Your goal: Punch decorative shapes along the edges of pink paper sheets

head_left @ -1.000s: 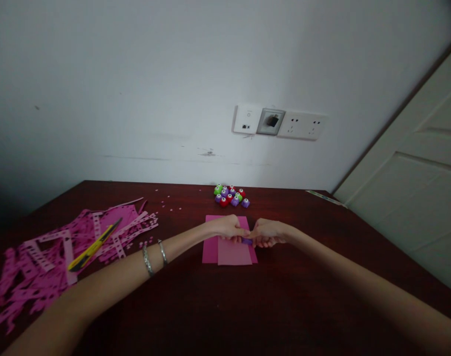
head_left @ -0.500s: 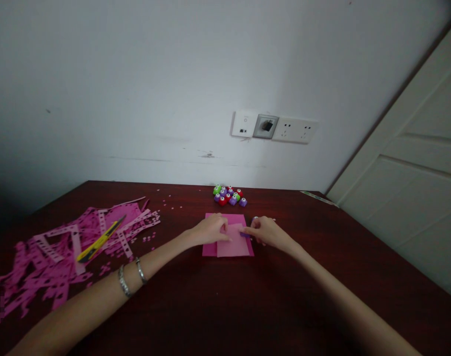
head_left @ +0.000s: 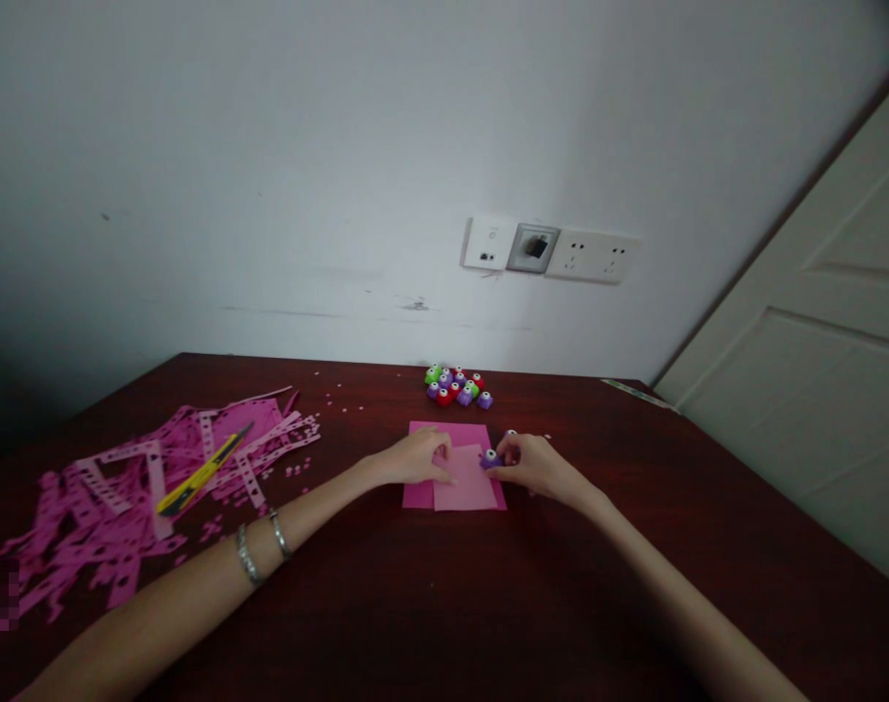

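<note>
On the tabletop [head_left: 430, 609], the left hand [head_left: 409, 458], curved with thumb and fingers apart, rests at the left of the light pink sheet [head_left: 468, 487] lying between both hands over a darker pink sheet [head_left: 418, 497], whose right side meets the purple punch [head_left: 490, 460] pinched in the right hand's [head_left: 538, 466] thumb and fingers.

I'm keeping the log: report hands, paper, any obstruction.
Left hand open at light pink sheet. Right hand holding purple punch by sheet's right edge. Yellow cutter left, out of the way.
</note>
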A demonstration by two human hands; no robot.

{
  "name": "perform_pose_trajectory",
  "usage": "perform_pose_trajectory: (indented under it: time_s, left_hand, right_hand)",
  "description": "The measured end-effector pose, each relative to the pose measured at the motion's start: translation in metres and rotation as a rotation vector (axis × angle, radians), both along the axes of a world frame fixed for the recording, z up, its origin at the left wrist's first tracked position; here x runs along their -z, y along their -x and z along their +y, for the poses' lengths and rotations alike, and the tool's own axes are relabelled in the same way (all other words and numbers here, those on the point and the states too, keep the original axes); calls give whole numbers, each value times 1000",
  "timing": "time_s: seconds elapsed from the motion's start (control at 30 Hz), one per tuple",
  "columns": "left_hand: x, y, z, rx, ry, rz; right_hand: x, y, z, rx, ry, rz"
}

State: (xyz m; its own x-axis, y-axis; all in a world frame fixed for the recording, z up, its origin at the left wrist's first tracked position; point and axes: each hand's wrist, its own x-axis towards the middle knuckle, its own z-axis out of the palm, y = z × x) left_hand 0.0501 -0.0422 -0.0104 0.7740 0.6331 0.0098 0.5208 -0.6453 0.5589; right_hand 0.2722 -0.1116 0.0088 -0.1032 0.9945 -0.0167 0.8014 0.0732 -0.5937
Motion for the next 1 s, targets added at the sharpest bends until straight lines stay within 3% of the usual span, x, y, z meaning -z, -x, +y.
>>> perform_pose_trajectory:
  time_s: [0.37,0.77,1.0]
  left_hand:
    - [3,2,2,24,31,-25]
    - [-1,3,1,29,35,-4]
    - [-5,4,-2,19,51,19]
  right_hand:
    - [9,-10,3,-36,-38,57]
    - [3,-29,8,-15,-75,-107]
    - [3,-38,12,42,-8,-139]
